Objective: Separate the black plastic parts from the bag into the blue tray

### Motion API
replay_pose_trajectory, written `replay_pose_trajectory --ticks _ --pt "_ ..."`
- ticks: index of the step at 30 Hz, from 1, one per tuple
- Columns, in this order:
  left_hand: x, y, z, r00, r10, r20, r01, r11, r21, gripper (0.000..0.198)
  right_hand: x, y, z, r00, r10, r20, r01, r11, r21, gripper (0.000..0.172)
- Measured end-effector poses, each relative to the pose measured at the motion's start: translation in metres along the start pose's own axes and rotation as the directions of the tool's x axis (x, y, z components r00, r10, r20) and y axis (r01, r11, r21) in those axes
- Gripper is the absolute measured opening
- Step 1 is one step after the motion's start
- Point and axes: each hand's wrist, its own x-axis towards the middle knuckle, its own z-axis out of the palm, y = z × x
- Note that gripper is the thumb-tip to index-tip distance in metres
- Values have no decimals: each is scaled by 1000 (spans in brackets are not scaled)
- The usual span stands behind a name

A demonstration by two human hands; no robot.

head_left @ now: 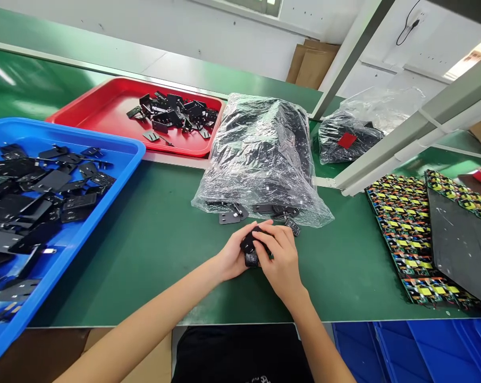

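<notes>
Over the green workbench, close to its front edge, both my hands close around a small black plastic part [251,257]. My left hand [233,254] wraps it from the left, and my right hand [279,254] has its fingertips bent over the top of it. Much of the part is hidden by the fingers, so its exact kind does not show. Just beyond my hands, several black plastic pieces [231,217] stick out from under the front of a large clear plastic bag [260,143] full of black parts.
A blue tray [116,183] heaped with black parts stands at the left. Behind it lies a red tray [100,109] with more. At the right are circuit board panels [399,229], a metal post [384,149] and a smaller bag [349,133] with a red label.
</notes>
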Motion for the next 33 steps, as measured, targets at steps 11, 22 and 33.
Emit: replay_pose_trajectory --ticks 11,22,33 --pt "-1 5 -2 986 35 161 -32 999 -21 49 -1 33 -30 977 200 -78 -207 973 -105 19" --pt "1 6 -3 982 9 190 4 998 -68 58 -15 59 -37 810 581 81 -586 804 95 30" --pt "1 9 -1 985 44 167 -31 996 -79 56 -17 44 -25 564 698 441 -718 150 680 33"
